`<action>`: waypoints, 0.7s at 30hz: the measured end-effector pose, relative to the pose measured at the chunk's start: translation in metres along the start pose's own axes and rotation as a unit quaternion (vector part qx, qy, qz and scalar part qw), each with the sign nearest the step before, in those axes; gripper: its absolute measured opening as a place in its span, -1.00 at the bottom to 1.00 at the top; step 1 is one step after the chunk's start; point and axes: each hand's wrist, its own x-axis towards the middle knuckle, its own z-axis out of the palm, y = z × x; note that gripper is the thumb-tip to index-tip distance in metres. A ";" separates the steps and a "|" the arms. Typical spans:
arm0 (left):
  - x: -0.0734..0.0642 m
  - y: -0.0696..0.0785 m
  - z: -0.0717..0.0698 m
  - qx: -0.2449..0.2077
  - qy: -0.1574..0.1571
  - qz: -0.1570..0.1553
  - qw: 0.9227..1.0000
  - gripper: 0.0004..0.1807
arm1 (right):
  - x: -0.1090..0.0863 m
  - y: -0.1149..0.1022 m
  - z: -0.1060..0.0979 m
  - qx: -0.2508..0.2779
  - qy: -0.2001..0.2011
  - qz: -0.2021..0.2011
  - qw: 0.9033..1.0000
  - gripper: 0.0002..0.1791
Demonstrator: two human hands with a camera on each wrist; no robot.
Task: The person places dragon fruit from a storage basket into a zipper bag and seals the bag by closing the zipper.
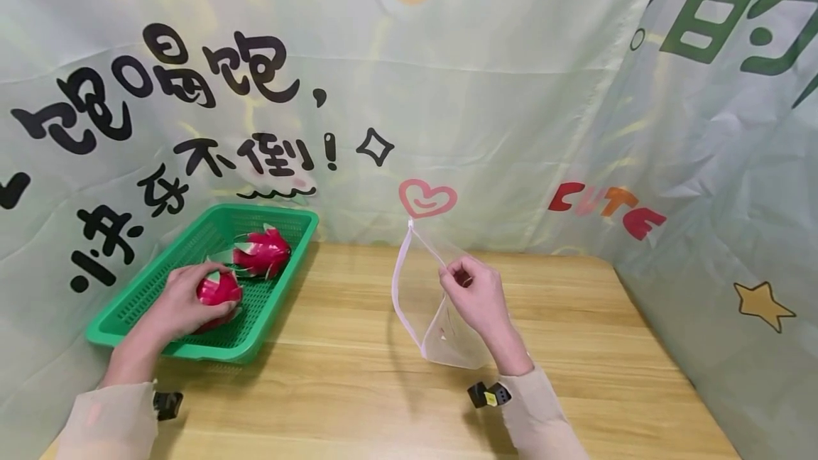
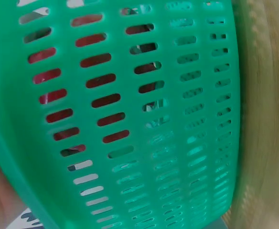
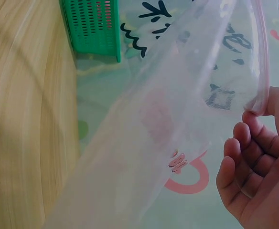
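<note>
My left hand (image 1: 182, 300) grips a dragon fruit (image 1: 219, 288) inside the green plastic basket (image 1: 258, 336), thumb on the near side and fingers over the top. A second dragon fruit (image 1: 262, 253) lies farther back in the basket. Part of another pink shape shows under the held fruit, too hidden to tell. My right hand (image 1: 474, 293) pinches the rim of a clear zip bag (image 3: 144, 138) between thumb and forefinger, the other fingers curled loosely. The bag hangs above the table with its lilac-edged mouth spread apart. In the left wrist view the slotted basket wall (image 2: 130, 109) hides most of the fruit.
The wooden table (image 1: 332, 403) reaches back to a printed cloth (image 1: 511, 105), which also rises along the left and right sides. A small black wrist camera (image 1: 488, 395) sits by the right cuff, another (image 1: 167, 404) by the left.
</note>
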 end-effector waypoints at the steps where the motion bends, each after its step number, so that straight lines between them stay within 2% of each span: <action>1: -0.001 0.001 0.000 -0.001 0.010 0.006 1.000 -0.27 | 0.000 0.000 0.000 -0.001 0.000 0.000 1.000 -0.84; 7: -0.006 0.009 -0.001 -0.010 0.067 0.038 0.997 -0.28 | 0.000 0.000 0.000 -0.004 -0.001 -0.001 1.000 -0.84; 14: -0.010 0.027 -0.003 -0.020 0.112 0.043 0.993 -0.26 | 0.000 -0.001 0.001 0.001 -0.002 0.002 1.000 -0.84; 21: -0.010 0.045 0.001 -0.045 0.169 0.059 0.983 -0.23 | 0.000 0.000 0.002 0.000 0.000 -0.005 1.000 -0.83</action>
